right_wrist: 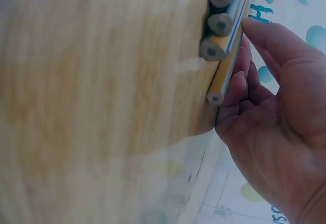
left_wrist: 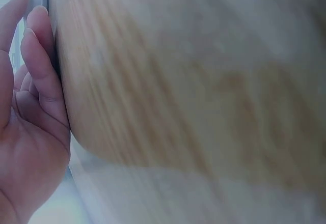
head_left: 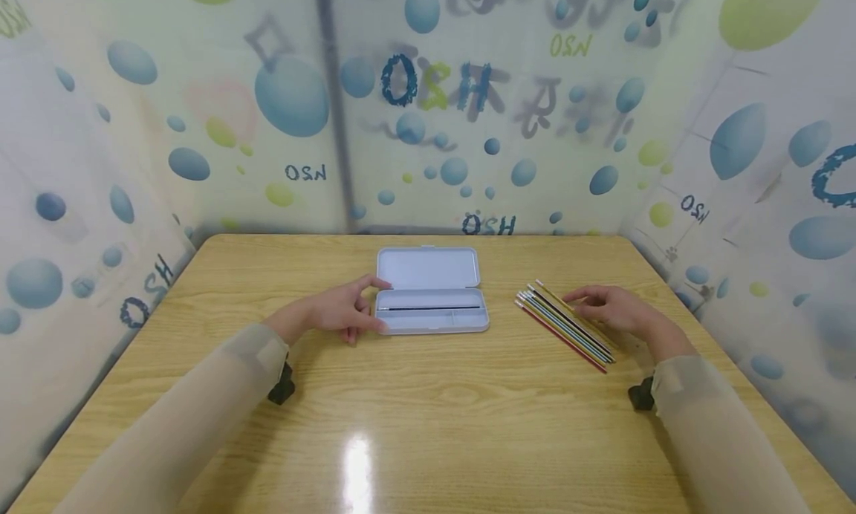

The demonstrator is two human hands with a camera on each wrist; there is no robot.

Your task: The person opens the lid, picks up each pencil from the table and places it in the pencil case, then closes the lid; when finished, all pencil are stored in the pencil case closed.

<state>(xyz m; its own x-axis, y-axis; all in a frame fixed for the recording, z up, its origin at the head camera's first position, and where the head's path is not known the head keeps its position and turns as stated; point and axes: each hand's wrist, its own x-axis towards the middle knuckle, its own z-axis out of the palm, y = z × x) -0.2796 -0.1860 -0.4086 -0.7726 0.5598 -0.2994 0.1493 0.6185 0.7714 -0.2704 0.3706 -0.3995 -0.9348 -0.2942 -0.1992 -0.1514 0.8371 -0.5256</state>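
Note:
A pale pencil case (head_left: 401, 322) lies with its lid (head_left: 428, 267) raised at the back; one dark pencil (head_left: 435, 308) rests lengthwise inside. My left hand (head_left: 337, 308) is at the case's left end, thumb and index finger spread against its edge. In the left wrist view the left hand (left_wrist: 38, 147) shows its palm, other fingers loosely bent. My right hand (head_left: 618, 311) pinches the outermost yellow pencil (head_left: 550, 291) of a slanted row. The right wrist view shows that yellow pencil (right_wrist: 220, 84) by the thumb and fingers of the right hand (right_wrist: 295, 102), slightly apart from its neighbour.
Several other pencils (head_left: 565, 326), among them a red one (head_left: 558, 336) on the near side, lie side by side right of the case. The wooden table (head_left: 428, 410) meets a patterned curtain (head_left: 428, 194) at the back, with more curtain at both sides.

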